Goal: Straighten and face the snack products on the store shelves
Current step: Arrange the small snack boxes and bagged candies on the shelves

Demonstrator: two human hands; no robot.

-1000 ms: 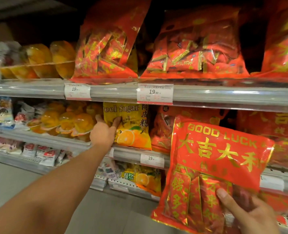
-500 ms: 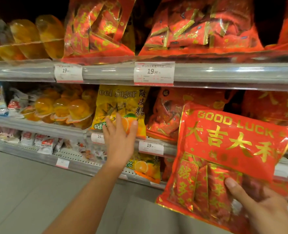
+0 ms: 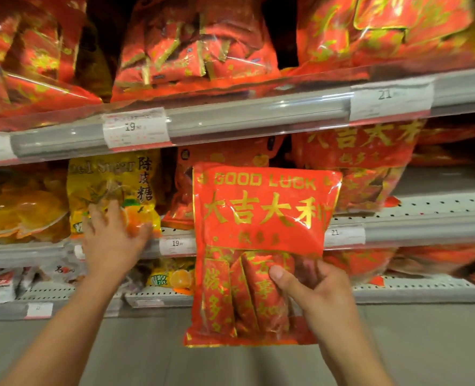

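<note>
My right hand (image 3: 318, 291) grips a red "GOOD LUCK" candy bag (image 3: 261, 224) by its lower right part, thumb on the front, holding it upright in front of the middle shelf. My left hand (image 3: 112, 240) reaches to the yellow orange-peel candy bag (image 3: 110, 188) standing on the middle shelf, with spread fingers touching its lower front. A matching red bag (image 3: 364, 160) stands on the same shelf to the right, behind the one I hold. Another red bag (image 3: 183, 190) leans between the yellow bag and the held one.
The upper shelf (image 3: 230, 118) carries several large red and gold candy bags above price tags. Orange jelly packs (image 3: 21, 213) lie left of the yellow bag. The lower shelf (image 3: 414, 288) holds small white packs, a yellow bag and more red bags. Grey floor lies below.
The view has shifted right and closer to the shelves. My right hand has brought the red bag leftward to the centre and straightened it. My left hand stays at the yellow bag.
</note>
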